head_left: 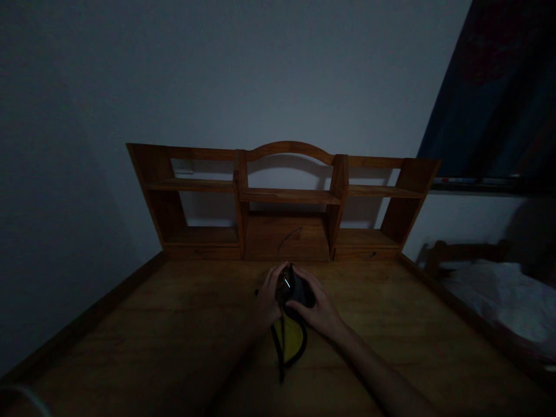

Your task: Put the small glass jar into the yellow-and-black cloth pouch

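In the dim head view, my left hand [268, 298] is closed around what look like glasses, with a streak of light on a dark lens [286, 282]. My right hand [320, 307] grips a dark pouch [300, 291] from the right, thumb in front and fingers behind. The glasses and the pouch meet between my hands, just above the table. Below hangs a yellow flap [292, 337] with a black edge, apparently part of the pouch. A thin dark strip runs down along the flap. How far the glasses sit inside the pouch is too dark to tell.
A wooden table [195, 336] spreads under my hands. Along its back stands a wooden shelf unit [290, 197] with low drawers, against a pale wall [278, 69]. To the right are a dark curtain [495, 98] and white bedding [499, 295] beyond the table edge.
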`<state>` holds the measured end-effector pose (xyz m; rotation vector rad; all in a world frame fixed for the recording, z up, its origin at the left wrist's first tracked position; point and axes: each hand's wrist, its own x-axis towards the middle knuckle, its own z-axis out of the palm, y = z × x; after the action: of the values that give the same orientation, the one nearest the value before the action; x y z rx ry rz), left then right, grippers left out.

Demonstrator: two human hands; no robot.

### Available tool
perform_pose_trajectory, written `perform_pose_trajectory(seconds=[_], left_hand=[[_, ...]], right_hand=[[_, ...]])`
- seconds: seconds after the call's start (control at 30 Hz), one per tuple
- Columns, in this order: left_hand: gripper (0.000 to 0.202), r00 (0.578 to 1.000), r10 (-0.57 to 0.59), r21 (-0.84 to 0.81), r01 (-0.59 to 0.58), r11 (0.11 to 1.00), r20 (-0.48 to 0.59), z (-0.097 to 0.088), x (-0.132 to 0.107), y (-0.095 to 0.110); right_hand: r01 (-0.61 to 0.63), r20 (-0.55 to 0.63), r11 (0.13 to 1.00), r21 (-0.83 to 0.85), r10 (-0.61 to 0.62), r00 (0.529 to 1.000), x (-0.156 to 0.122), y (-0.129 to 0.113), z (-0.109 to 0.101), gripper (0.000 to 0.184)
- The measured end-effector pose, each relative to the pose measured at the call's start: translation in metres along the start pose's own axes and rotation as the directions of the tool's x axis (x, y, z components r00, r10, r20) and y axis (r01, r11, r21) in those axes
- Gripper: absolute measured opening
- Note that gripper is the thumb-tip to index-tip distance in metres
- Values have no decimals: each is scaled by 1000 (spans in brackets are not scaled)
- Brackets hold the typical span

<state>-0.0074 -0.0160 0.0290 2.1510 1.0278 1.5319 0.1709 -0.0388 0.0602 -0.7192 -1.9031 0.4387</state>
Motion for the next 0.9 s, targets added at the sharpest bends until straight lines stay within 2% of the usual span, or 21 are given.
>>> perform_pose_trajectory(seconds=[0.33, 0.57, 0.77, 0.9], left_hand=[[71, 1000, -11, -26, 10, 1000, -28, 3, 0, -3], [71, 999, -29, 3, 29, 1000, -15, 1, 0, 2], [68, 998, -53, 3, 53, 999, -25, 2, 0, 3], [73, 998, -55, -29, 54, 998, -28, 2, 0, 2]], right_hand=[[-7, -39, 1000, -12, 7, 999, -2, 3, 2, 69], [-20, -45, 1000, -3, 20, 999, -2, 2, 1, 66], [-18, -56, 1000, -2, 18, 998, -1, 2, 0, 59], [-8, -63, 1000, -12, 8, 998, -1, -1, -1, 55]])
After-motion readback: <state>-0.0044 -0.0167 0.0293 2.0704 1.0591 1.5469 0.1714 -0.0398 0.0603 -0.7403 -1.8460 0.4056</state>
